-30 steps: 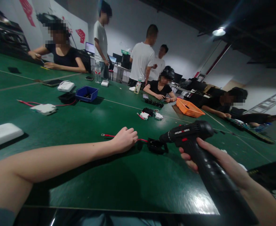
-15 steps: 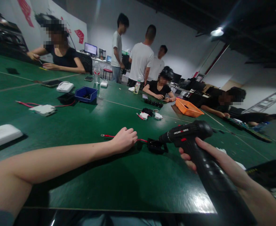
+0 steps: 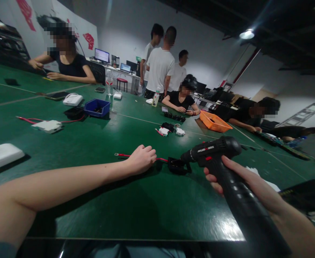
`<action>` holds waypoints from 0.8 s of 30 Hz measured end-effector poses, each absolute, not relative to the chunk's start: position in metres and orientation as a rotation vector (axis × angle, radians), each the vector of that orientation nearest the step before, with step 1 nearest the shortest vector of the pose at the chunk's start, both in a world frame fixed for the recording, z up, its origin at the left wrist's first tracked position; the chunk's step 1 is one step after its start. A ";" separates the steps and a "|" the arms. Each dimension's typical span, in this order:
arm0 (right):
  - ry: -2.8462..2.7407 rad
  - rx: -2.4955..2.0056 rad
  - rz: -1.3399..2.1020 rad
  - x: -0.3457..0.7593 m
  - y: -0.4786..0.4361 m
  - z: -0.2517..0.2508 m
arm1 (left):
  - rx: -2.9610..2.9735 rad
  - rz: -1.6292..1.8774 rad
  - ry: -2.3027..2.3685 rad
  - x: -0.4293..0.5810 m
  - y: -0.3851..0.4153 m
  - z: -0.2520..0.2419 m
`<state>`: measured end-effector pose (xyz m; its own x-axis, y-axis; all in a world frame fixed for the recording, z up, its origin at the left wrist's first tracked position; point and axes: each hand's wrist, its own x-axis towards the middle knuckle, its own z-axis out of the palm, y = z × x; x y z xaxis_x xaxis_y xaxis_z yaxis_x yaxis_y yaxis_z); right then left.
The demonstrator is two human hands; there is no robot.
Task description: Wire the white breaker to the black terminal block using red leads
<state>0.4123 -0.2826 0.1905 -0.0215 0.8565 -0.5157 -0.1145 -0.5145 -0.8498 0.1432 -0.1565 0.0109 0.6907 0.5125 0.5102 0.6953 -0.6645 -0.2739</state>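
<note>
My left hand (image 3: pixel 143 158) is closed on the table, with a red cable (image 3: pixel 123 155) passing under it; what the fingertips grip is hidden. The cable's metal ring end pokes out on the left, and its other end runs into a small black plastic box (image 3: pixel 176 166). My right hand (image 3: pixel 243 179) is wrapped round the handle of a black cordless drill (image 3: pixel 218 148). The drill points left, its chuck close above the right side of the black box. Whether the bit touches anything there cannot be made out.
On the green table (image 3: pixel 98 211) stand a blue bin (image 3: pixel 96 108), an orange tray (image 3: pixel 215 122), a white breaker with red wires (image 3: pixel 47 126) and smaller white parts (image 3: pixel 163 131). A white case (image 3: pixel 3 157) lies at the left. Co-workers sit across the table; others stand behind.
Both hands, the drill and the black box hold nearly the same positions. In the background, one standing person has moved right, closer to the others.
</note>
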 end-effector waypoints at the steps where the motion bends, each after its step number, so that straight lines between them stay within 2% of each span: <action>1: -0.812 -1.504 1.638 0.412 -0.282 0.191 | -2.452 -0.548 -0.935 0.143 -0.157 0.011; 24: -0.850 -1.484 1.678 0.415 -0.279 0.191 | -2.444 -0.513 -0.923 0.144 -0.158 0.014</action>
<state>0.4153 -0.2793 0.1906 -0.0692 0.8562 -0.5120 -0.0941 -0.5165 -0.8511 0.1444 -0.1580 0.0141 0.7029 0.5121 0.4936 0.6897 -0.6604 -0.2970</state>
